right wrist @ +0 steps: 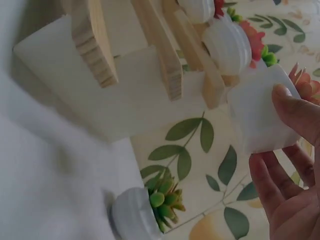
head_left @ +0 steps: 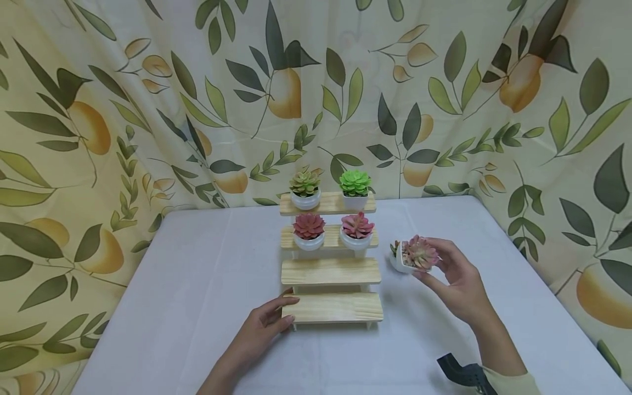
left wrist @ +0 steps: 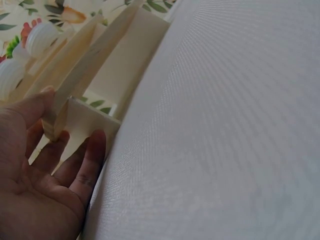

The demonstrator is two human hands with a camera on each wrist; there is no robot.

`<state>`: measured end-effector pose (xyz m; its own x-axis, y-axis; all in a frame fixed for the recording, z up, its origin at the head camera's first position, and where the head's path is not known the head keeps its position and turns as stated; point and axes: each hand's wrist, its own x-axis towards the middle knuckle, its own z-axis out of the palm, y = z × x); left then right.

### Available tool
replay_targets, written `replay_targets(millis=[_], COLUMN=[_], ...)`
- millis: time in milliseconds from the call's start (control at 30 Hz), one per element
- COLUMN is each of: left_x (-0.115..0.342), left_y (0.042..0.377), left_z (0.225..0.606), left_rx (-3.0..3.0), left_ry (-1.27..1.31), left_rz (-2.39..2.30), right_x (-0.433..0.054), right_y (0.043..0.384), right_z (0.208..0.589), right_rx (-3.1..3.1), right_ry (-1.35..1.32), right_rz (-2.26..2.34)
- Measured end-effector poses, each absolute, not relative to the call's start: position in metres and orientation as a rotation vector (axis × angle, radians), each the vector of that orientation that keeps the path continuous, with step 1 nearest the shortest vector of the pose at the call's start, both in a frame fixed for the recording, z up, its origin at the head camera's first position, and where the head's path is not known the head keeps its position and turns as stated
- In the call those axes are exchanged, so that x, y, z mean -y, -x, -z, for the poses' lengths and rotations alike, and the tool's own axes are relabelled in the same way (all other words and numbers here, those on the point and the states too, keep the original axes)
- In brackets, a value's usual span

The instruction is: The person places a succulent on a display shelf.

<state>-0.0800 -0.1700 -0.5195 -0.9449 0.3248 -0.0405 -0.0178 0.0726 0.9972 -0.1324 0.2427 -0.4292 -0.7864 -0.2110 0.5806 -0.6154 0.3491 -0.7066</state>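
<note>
A four-step wooden plant stand (head_left: 332, 272) with white supports stands on the table. My left hand (head_left: 261, 326) grips the left end of its lowest board; the left wrist view shows the thumb on the board and fingers near the white side panel (left wrist: 92, 117). To the right of the stand, my right hand (head_left: 461, 282) holds a pink potted succulent (head_left: 421, 253) tilted in the air. Thumb and fingers pinch its white square pot (right wrist: 262, 107). Partly hidden behind it in the head view, another white pot (right wrist: 132, 215) with a green succulent (right wrist: 166, 200) sits on the table.
On the top board stand a dusty-green succulent (head_left: 305, 184) and a bright green one (head_left: 355, 184). Below them are a dark red succulent (head_left: 309, 226) and a pink-red one (head_left: 357, 225). A leaf-patterned curtain (head_left: 316, 137) hangs behind the white-covered table (head_left: 212, 274).
</note>
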Motion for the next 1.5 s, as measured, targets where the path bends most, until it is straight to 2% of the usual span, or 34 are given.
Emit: replay_targets(millis=[333, 800, 1500], left_x=[0.169, 0.171, 0.170], left_y=[0.081, 0.080, 0.082], left_z=[0.520, 0.520, 0.519], left_rx=[-2.113, -2.141, -2.157], left_ry=[-0.320, -0.303, -0.277], left_rz=[-1.934, -1.929, -1.890], right_x=[-0.210, -0.156, -0.081], right_y=[0.127, 0.127, 0.133], right_z=[0.418, 0.422, 0.430], right_rx=[2.283, 2.278, 2.325], right_ry=[-0.852, -1.045, -0.984], right_rz=[-1.447, -1.657, -1.724])
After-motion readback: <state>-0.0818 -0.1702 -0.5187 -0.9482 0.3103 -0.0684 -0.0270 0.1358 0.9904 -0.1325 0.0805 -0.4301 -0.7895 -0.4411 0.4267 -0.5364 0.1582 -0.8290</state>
